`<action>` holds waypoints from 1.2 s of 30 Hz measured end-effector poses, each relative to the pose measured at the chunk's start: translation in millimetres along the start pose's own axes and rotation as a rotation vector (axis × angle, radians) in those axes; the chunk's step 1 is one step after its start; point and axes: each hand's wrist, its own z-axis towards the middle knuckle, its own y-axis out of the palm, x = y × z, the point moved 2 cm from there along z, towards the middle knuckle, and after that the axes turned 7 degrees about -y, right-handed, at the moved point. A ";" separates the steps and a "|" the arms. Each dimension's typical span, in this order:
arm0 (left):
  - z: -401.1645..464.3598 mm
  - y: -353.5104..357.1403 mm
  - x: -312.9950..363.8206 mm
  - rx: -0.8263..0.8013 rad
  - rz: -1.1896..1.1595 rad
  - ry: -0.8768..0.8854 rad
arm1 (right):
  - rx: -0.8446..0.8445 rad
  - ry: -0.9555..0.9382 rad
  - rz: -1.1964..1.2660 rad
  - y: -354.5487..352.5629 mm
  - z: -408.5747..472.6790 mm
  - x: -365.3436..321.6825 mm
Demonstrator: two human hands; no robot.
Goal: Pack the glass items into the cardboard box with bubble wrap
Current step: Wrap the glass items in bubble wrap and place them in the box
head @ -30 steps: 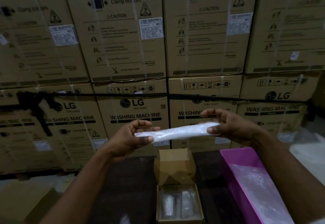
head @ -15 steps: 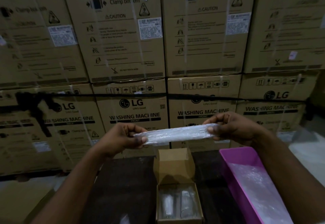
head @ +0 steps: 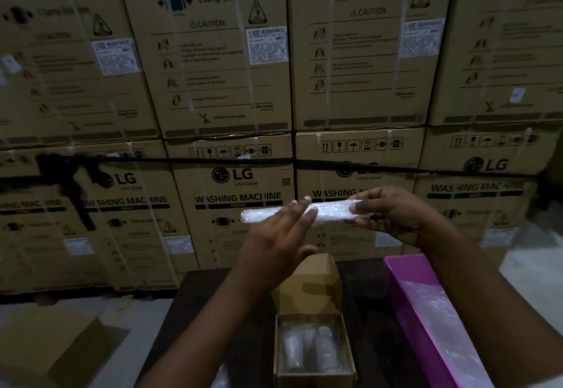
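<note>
A wall of stacked cartons (head: 231,89) fills the background behind a dark tabletop (head: 198,320). At the centre, the right hand (head: 393,217) grips the right end of a rolled bubble wrap bundle (head: 332,209), thumb and fingers curled round it. The left hand (head: 274,244) lies flat against the near side of the roll with its fingers straight, tips reaching past the top edge. The roll lies almost level in the air, its free left end pointing to 9 o'clock.

At 6 o'clock from the hands, a small cardboard box (head: 313,345) stands open on the tabletop, its lid flap raised at the far side. Inside lie two glass items (head: 307,348) in clear wrap, side by side. At 4 o'clock, a pink tray (head: 408,296) holds a sheet of bubble wrap (head: 451,326).

The lower cartons read "LG", "Life's Good" and "WASHING MACHINE". The upper ones read "Clamp bottom" and "CAUTION", with white barcode labels too blurred to read. A black strap (head: 335,164) crosses the lower row. At 8 o'clock, a plain brown carton (head: 51,345) sits on the floor.
</note>
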 end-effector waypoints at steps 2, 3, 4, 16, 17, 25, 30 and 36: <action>2.6 12.3 5.7 0.023 0.046 -0.005 | 0.014 -0.002 0.045 6.1 -1.0 -3.2; 4.6 14.4 5.0 0.053 0.045 -0.017 | 0.018 -0.005 0.069 8.3 -1.9 -4.8; 6.9 14.6 4.2 0.080 0.052 -0.022 | 0.018 -0.009 0.092 9.7 -3.5 -6.3; 19.6 2.5 1.6 0.148 0.122 -0.010 | 0.029 -0.039 0.166 11.1 -19.3 -20.0; 20.5 2.3 2.2 0.153 0.122 -0.024 | 0.027 -0.042 0.165 12.7 -20.1 -20.7; 21.6 -1.7 0.9 0.186 0.021 -0.008 | 0.025 -0.091 0.178 14.4 -23.0 -26.4; 27.3 -19.3 10.3 0.184 -0.672 -0.539 | -0.167 -0.260 0.397 10.1 -27.3 -23.7; 32.9 -20.8 22.3 -0.056 -1.476 -0.869 | -0.155 -0.350 0.172 35.7 -26.6 6.4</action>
